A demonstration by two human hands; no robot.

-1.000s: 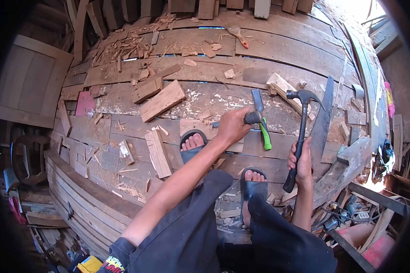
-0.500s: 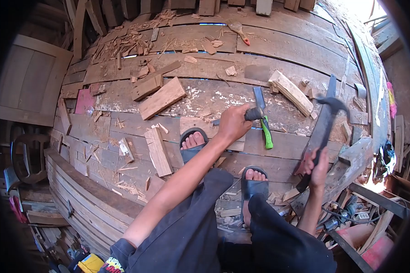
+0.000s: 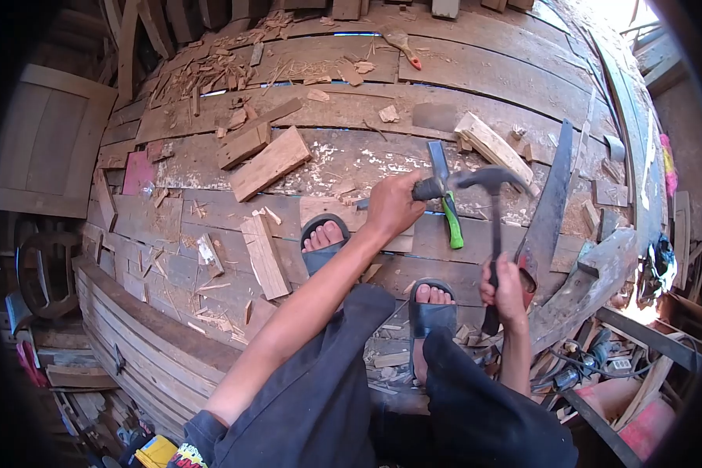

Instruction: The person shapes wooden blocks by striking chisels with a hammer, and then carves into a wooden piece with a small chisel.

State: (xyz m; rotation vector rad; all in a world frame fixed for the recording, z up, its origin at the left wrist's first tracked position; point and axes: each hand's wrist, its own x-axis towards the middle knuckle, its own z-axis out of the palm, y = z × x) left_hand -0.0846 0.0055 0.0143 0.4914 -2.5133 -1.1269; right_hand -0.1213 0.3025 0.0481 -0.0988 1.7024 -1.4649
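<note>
My left hand is closed round the dark handle of a chisel, its blade pointing left over a wood piece under my left foot. My right hand grips a claw hammer by its black handle; the blurred head is close to the chisel's butt end. A second chisel with a green handle lies on the floor just beyond my left hand. A handsaw with a red handle lies to the right, its handle partly behind my right hand.
Wood blocks and chips lie on the plank floor. A brush lies at the back. Stacked boards stand at the left, a notched timber at the right. My sandalled feet flank the work.
The hammer first swung out to the right, away from the chisel, then came back left towards its butt end. My left hand has kept its hold, and the view has shifted slightly.
</note>
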